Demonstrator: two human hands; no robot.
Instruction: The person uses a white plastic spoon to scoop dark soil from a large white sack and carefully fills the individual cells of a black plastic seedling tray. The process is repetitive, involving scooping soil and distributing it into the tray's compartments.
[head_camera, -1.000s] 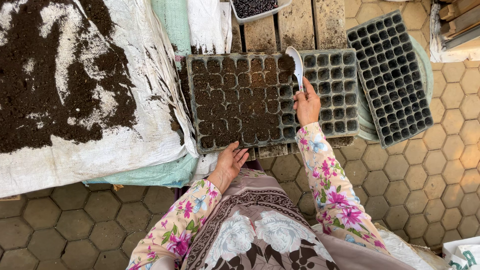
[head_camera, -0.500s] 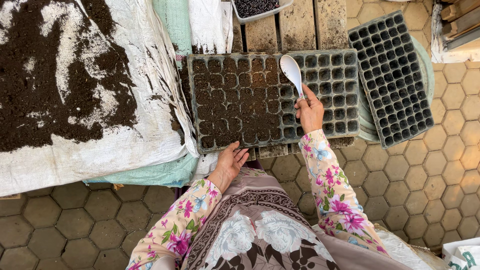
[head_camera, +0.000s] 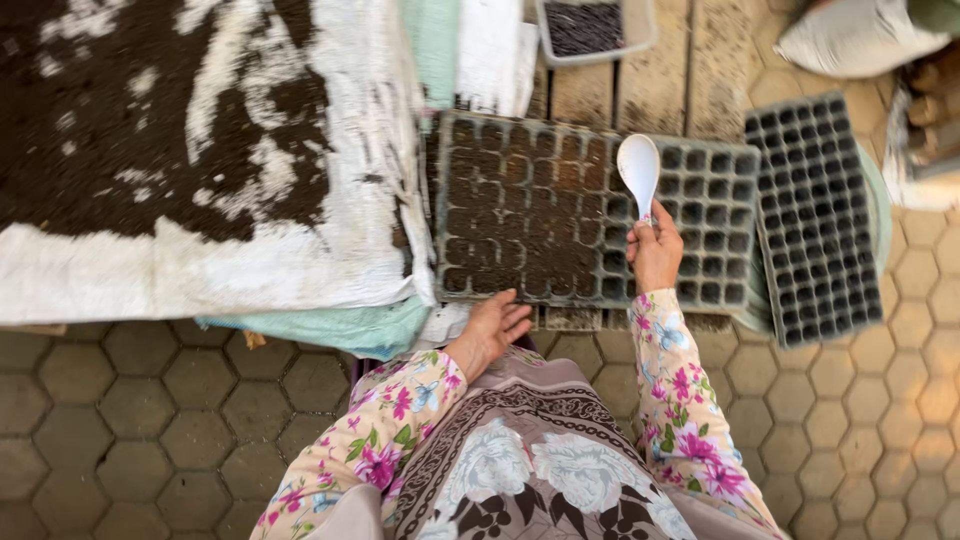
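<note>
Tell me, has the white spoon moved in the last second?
Yes. The white spoon in the right hand has turned from tilted left to nearly upright, its bowl shifting right over the seedling tray, which stayed put.

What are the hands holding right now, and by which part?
The right hand holds a white spoon by its handle end, bowl up. The left hand holds nothing; it rests at the seed tray edge.
</note>
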